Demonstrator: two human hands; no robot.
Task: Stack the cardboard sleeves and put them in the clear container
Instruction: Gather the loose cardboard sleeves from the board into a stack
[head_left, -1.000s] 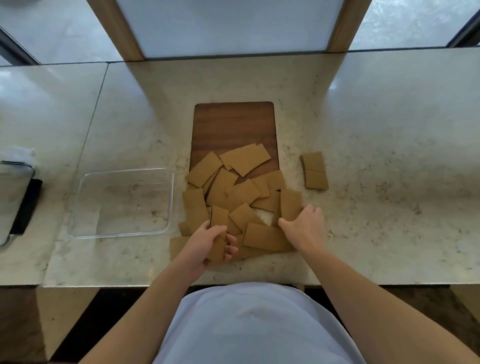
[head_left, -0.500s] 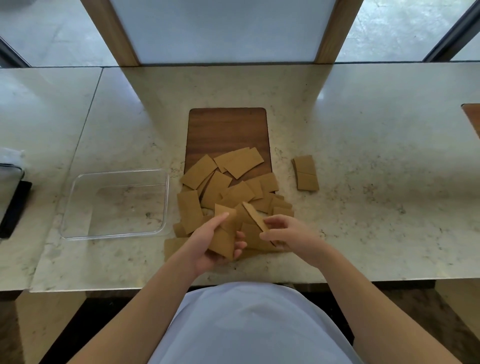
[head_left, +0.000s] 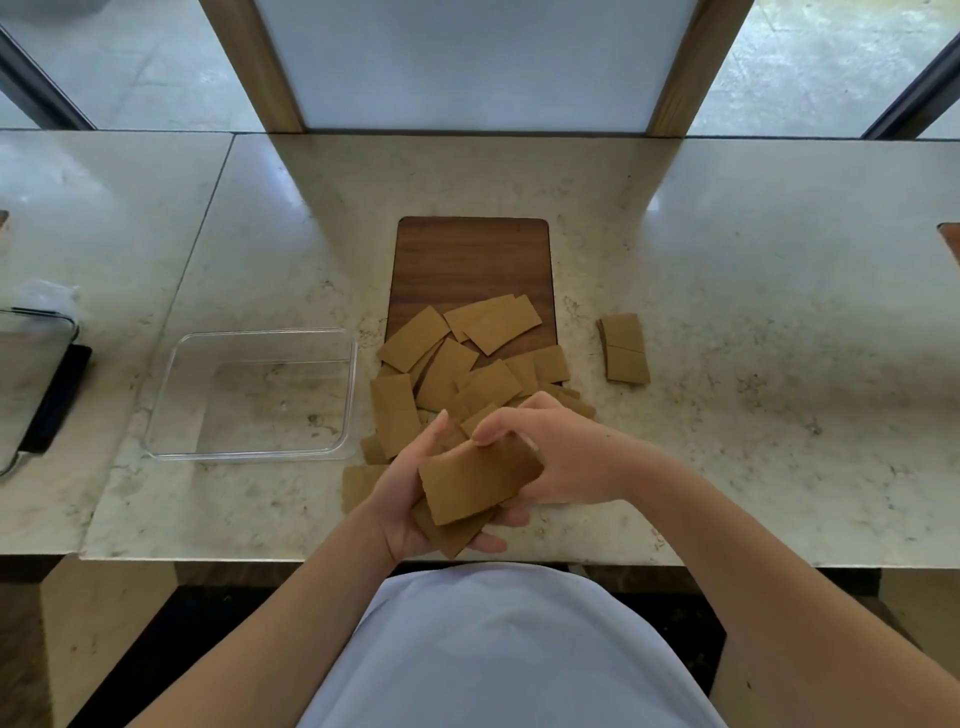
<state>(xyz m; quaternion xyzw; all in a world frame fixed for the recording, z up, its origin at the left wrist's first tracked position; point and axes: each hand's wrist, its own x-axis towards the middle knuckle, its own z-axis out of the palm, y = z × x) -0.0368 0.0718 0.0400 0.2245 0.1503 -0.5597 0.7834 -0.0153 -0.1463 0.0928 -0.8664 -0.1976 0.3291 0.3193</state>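
Since half a second ago, both hands have drawn back toward the body at 6 o'clock, and the sleeve the right hand was lifting now lies on top of the few in the left palm.

At 9 o'clock the clear container (head_left: 254, 395) sits empty on the counter, just beside the loose pile (head_left: 457, 364) of cardboard sleeves. The left hand (head_left: 410, 499) is cupped palm up under a small stack (head_left: 475, 483), fingers curled beneath it and thumb raised along its far edge. The right hand (head_left: 561, 457) is closed lightly over the stack's right end, fingertips pinching the top sleeve down.

To do this well, I judge, the edges should be squared now, while the stack is thin: the lower sleeves jut out askew toward 6 o'clock. Tapping one long edge on the counter would align them before more are added.

Two sleeves (head_left: 626, 348) lie apart at 2 o'clock. The pale stone counter (head_left: 753, 312) carries a dark wooden board (head_left: 470, 260) at 12 o'clock, half under the pile. Beyond it stand wooden posts and bright window panes.
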